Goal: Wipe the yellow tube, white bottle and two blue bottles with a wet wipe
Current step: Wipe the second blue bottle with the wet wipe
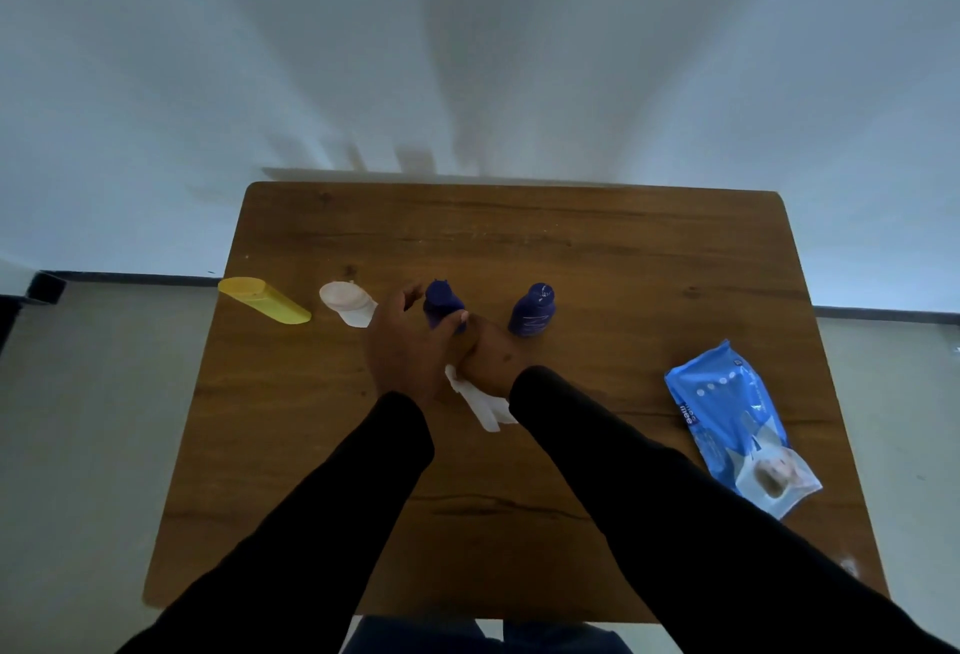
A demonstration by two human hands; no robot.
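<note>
Four containers stand in a row across the wooden table [597,248]: a yellow tube [262,300] at the left, a white bottle [347,304], then two blue bottles. My left hand [410,341] wraps around the left blue bottle [440,301], whose lower half is hidden by my fingers. My right hand [488,354] sits just beside it, crossed under my left wrist, holding a white wet wipe [480,401] that trails toward me on the table. The right blue bottle [532,310] stands free, just beyond my right hand.
A blue pack of wet wipes [737,424] lies flat at the table's right side. Behind the table rises a pale wall; grey floor shows on both sides. My black sleeves cover the near middle of the table.
</note>
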